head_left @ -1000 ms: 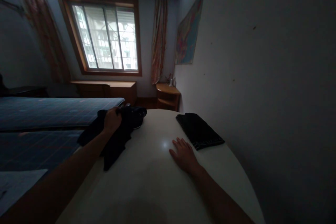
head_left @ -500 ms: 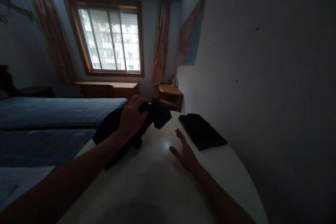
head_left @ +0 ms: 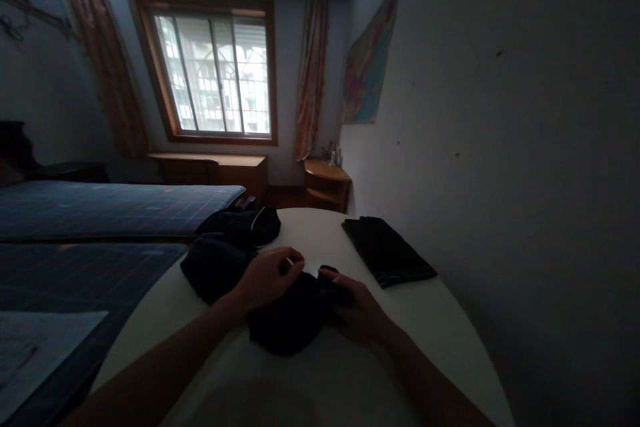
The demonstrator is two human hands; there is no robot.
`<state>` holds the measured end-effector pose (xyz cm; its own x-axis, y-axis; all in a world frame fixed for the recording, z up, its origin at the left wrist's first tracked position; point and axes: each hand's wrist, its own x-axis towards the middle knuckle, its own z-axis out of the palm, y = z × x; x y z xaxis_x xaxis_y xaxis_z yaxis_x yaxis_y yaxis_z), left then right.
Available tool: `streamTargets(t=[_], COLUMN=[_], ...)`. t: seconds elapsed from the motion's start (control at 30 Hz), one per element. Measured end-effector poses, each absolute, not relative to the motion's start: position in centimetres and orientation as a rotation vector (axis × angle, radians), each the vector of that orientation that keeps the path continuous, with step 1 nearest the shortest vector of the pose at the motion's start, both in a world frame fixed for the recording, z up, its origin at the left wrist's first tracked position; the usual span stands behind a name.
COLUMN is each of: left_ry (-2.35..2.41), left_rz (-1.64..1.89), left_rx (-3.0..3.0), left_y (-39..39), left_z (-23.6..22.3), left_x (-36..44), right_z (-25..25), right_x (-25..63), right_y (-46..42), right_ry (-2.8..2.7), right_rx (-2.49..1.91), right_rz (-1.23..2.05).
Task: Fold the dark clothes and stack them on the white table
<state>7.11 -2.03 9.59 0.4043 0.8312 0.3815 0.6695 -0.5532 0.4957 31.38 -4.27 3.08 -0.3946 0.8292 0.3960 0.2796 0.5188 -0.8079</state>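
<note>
A crumpled dark garment (head_left: 287,323) lies on the white round table (head_left: 320,220) in front of me, its kind hard to make out in the dim light. My left hand (head_left: 270,273) is closed on its upper edge, thumb and fingers pinched together. On the other side, my right hand (head_left: 361,312) is wrapped round a bunched end of the same cloth. Dark cloth also reaches left behind my left wrist. Farther back on the table rests another dark bundle (head_left: 253,225) with a thin white line. A folded black garment (head_left: 387,250) lies flat at the right.
Left of the table is a bed with a blue plaid cover (head_left: 120,210), and a pale sheet (head_left: 45,353) lies near its front. A wall (head_left: 500,227) stands close on the right. Beyond are a wooden desk (head_left: 240,163) and a corner shelf (head_left: 325,173).
My left hand has drawn the dark garment nearer to me from the back bundle. My right hand, open before, has closed on the cloth. The folded garment stays put.
</note>
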Motion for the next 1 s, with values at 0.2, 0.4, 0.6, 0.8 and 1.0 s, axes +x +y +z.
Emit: streamTargets(t=[0.2, 0.4, 0.6, 0.8, 1.0], left_ry=[1.620, 1.790, 1.995, 1.706, 1.226], left_rz=[0.487, 0.326, 0.705, 0.935, 0.704], left_rx=[2.566, 2.607, 2.603, 2.535, 2.289], left_y=[-0.1, -0.8, -2.3, -6.3, -8.6], left_z=[8.5, 7.3, 10.2, 12.8, 10.0], left_x=[-0.3, -3.2, -1.9, 2.9, 7.1], right_z=[4.2, 4.0, 3.0, 3.6, 4.8], right_x=[32.3, 33.1, 32.9, 33.2, 32.9], right_y=[-4.5, -3.9, -3.4, -3.9, -5.7], right_ry=[-1.749, -1.732, -1.703, -1.731, -2.162], right_rx=[-0.808, -0.893, -0.983, -0.851, -0.939], right_rz=[0.872, 0.863, 0.844, 0.795, 0.644])
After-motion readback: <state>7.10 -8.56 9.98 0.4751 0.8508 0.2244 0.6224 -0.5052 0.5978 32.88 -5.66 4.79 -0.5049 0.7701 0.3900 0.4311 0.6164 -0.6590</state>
